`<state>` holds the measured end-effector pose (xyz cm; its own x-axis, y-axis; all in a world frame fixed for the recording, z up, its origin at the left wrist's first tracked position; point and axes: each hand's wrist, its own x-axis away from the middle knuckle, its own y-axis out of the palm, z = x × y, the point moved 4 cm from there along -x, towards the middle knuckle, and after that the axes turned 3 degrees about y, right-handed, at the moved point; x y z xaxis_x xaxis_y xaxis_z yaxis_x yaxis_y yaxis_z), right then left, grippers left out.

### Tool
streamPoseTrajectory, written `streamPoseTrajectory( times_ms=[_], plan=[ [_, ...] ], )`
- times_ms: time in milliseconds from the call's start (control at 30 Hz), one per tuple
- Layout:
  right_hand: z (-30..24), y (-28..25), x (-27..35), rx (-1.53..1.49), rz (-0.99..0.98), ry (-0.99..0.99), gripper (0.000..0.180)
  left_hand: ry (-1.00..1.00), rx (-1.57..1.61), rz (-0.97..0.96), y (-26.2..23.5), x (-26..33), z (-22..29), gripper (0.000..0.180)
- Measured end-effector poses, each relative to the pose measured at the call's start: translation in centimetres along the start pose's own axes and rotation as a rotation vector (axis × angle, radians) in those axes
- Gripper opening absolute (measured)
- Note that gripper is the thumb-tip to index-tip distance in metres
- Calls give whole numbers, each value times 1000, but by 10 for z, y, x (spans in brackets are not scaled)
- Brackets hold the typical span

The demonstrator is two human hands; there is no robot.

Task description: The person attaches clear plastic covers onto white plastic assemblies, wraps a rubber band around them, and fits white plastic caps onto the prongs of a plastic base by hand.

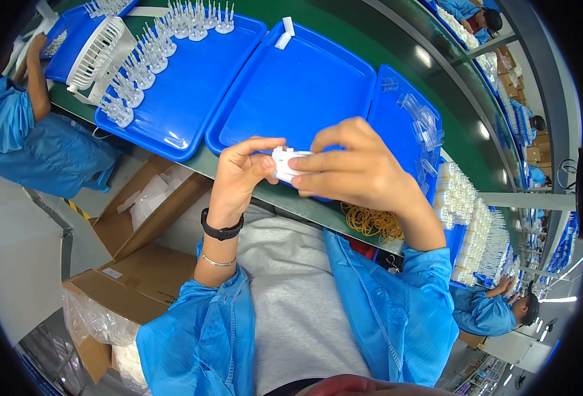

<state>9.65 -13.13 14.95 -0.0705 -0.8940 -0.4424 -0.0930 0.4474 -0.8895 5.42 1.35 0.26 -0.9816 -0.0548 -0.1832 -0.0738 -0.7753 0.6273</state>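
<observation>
Green bench (318, 39) | blue trays (298, 92) | hands (304, 168) together, seemingly pinching white part (283, 164)

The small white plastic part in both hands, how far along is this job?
Done, by the look of it: rows of white assembled pieces stand on the left blue tray. In hand: the left hand and right hand pinch one small white plastic part between them. Left: probably plenty, since the middle blue tray is nearly bare, clear clips wait on the right tray, and rubber bands sit unused.
</observation>
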Motion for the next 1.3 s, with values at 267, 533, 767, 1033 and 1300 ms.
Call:
streamPoseTrajectory(
  times_ms=[267,533,767,1033,1300],
  plan=[
    [160,53,-7,-89,197,609,29,-51,103,81,23,-2,9,46],
    [220,119,-9,441,-56,646,35,-61,200,124,5,7,10,43],
    [190,98,-7,297,-105,459,17,-25,220,175,-9,5,16,42],
    [133,49,7,-226,-51,729,18,-34,168,135,-10,1,17,43],
    [53,-1,5,-213,38,550,13,105,90,189,-12,4,15,44]
  ],
)
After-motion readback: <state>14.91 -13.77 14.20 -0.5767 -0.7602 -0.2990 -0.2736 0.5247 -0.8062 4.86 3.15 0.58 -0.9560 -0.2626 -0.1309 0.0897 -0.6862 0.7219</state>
